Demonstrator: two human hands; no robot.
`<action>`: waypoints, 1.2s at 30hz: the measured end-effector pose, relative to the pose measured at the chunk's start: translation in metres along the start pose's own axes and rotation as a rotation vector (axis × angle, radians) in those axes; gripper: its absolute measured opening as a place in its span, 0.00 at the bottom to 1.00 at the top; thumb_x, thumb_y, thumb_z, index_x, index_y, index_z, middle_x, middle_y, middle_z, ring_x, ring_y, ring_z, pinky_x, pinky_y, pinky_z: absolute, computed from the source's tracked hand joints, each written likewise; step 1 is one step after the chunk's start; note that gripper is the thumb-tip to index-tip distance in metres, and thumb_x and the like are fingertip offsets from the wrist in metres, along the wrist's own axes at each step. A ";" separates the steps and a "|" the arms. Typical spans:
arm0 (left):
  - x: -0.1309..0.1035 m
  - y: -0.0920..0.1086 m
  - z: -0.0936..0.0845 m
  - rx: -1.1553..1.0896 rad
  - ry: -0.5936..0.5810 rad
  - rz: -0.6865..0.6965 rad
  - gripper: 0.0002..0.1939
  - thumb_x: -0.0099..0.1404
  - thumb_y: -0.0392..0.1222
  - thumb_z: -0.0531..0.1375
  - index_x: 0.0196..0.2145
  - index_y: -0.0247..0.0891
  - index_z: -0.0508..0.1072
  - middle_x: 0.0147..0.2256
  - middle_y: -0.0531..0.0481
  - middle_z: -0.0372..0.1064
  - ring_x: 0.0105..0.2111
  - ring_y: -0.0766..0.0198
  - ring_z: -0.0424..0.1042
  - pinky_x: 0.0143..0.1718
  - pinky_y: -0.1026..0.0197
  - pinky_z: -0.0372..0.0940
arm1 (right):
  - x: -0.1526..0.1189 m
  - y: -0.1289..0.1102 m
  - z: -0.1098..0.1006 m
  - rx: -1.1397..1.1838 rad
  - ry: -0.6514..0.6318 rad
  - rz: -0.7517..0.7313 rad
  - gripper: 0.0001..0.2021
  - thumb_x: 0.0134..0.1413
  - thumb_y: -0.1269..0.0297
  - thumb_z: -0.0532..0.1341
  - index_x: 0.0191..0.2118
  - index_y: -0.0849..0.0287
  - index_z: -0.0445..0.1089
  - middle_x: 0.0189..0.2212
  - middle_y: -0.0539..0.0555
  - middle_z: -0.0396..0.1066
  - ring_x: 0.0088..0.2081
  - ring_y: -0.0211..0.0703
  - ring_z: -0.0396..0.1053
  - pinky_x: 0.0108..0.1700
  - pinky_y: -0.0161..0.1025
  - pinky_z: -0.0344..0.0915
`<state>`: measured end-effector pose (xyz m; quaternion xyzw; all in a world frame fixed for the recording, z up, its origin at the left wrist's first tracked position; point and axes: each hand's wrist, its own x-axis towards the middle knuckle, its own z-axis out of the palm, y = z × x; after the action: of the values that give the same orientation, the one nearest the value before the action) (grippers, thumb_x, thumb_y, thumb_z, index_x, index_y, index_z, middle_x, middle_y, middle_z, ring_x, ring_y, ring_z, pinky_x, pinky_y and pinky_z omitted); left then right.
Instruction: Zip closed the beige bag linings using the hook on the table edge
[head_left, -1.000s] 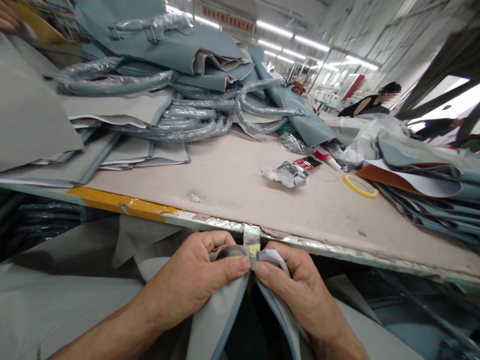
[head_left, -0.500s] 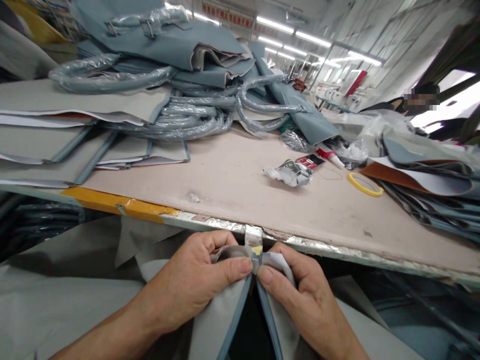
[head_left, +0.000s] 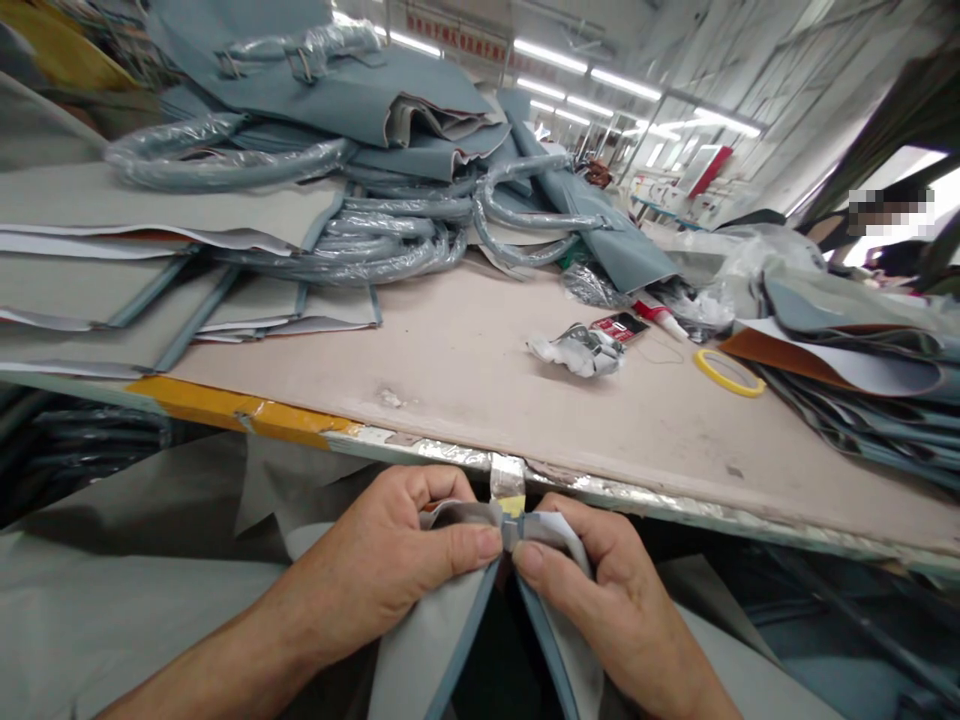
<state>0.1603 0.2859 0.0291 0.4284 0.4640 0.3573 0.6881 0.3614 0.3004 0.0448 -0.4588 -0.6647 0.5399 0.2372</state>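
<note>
Our left hand (head_left: 397, 560) and right hand (head_left: 600, 575) pinch grey material (head_left: 429, 640) astride its narrow join (head_left: 512, 532), leaving that exposed between our thumbs.

Matt grey sheet material (head_left: 439, 630), blue-edged.

The left hand (head_left: 397, 560) and the right hand (head_left: 600, 575) are bare, with broad, rounded thumb tips, short nails and faint creases at the thumb joints; the left forearm (head_left: 240, 650) is also bare, widening away from the wrist
</note>
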 end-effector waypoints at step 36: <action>0.047 0.135 0.001 0.953 0.392 0.933 0.10 0.66 0.39 0.59 0.27 0.34 0.71 0.22 0.57 0.59 0.26 0.69 0.58 0.31 0.62 0.51 | 0.068 -0.096 -0.039 -1.085 0.759 -0.392 0.12 0.66 0.60 0.57 0.30 0.59 0.66 0.26 0.55 0.69 0.29 0.45 0.65 0.31 0.38 0.49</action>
<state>0.1634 0.3788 0.1378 0.7662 0.4533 0.4437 0.1028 0.3275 0.3793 0.1343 -0.5412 -0.7825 -0.1200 0.2836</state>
